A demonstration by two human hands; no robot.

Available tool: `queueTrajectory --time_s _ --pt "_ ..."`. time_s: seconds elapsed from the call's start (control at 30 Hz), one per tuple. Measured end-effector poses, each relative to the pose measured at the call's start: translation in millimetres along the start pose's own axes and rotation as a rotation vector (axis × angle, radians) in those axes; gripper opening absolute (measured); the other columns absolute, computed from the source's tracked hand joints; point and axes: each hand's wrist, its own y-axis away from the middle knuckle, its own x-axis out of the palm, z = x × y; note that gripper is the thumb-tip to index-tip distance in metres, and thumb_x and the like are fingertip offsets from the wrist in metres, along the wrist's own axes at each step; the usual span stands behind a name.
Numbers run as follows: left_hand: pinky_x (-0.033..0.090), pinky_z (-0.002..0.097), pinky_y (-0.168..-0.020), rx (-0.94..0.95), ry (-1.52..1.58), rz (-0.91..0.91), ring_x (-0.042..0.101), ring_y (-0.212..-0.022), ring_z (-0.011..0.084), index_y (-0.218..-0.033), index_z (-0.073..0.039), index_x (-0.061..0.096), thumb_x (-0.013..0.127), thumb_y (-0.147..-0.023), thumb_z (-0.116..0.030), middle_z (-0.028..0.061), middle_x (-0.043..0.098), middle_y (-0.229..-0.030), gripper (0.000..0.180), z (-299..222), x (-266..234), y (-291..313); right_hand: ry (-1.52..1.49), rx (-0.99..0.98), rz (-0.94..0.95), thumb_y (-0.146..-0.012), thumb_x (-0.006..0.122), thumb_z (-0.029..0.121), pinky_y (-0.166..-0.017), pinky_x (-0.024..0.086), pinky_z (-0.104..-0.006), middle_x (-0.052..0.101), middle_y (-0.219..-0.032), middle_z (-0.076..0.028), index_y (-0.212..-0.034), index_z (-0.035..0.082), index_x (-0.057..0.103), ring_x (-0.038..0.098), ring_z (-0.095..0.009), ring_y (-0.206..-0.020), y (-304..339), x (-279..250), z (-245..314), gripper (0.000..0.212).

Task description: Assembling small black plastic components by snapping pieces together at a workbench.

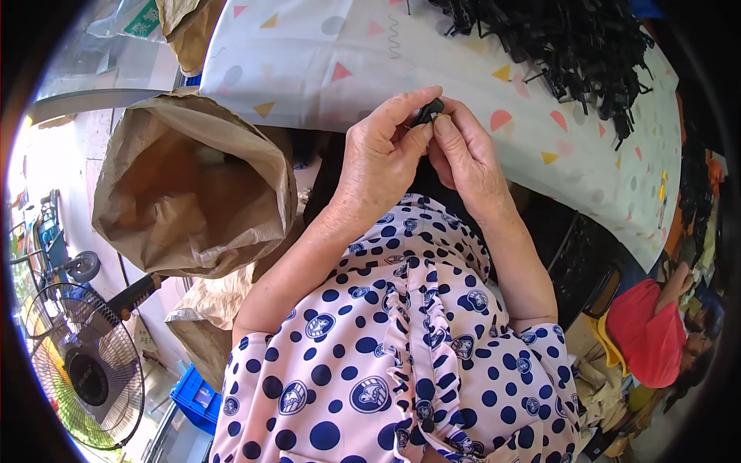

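We are watching the left hand (386, 143) curling its fingers and closing thumb and forefinger on a small black piece (428, 113), while the right hand (465, 154) is bending in from the other side and pinching the same piece between thumb and fingers. Both hands are nearly meeting at the tips, and we are seeing only part of the piece between them, so its exact shape is escaping us. The piece is showing in front of the chest, by the near edge of a table; we are not able to tell whether anything is touching the cloth. Below the hands, we are noting a pale shirt (332, 359) carrying dark blue dots and round badges. Beyond them, a white tablecloth (301, 65) is covering the table, showing scattered triangles and half-circles in yellow, pink and grey. Toward its far right a large heap (556, 46) of black pieces is lying tangled, well apart from the hands. To the left, we are finding a brown paper bag (127, 166) gaping wide near the table edge, its inside in shadow. Below it another paper bag (208, 320) is slumping, and farther left a fan (86, 374) is standing near a blue crate (197, 400). Out at the right, we are making out a person in a red top (642, 332), bending at the rim of our view.
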Motion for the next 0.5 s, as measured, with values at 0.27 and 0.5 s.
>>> queueTrajectory --time_s 0.27,0.5 --pt "0.049 0.0266 -0.065 0.271 -0.376 -0.097 0.057 -0.069 0.0178 -0.115 -0.006 0.063 0.058 -0.080 0.007 0.0097 0.062 -0.088 0.037 -9.9 6.3 7.4 -0.039 -0.040 -0.034 -0.101 0.043 0.029 -0.040 0.021 -0.0177 0.039 -0.061 0.007 -0.121 0.006 0.050 0.030 -0.001 -0.046 6.2 6.6 -6.3 0.031" --pt "0.050 0.0338 -0.062 0.282 -0.462 -0.018 0.063 -0.070 0.0258 -0.114 -0.008 0.059 0.057 -0.082 0.002 0.0137 0.063 -0.088 0.033 -3.6 3.2 5.6 -0.200 0.139 0.025 -0.101 0.043 0.028 -0.039 0.021 -0.0181 0.039 -0.059 0.007 -0.119 0.007 0.051 0.029 -0.001 -0.045 8.7 -2.3 -9.7 0.028"
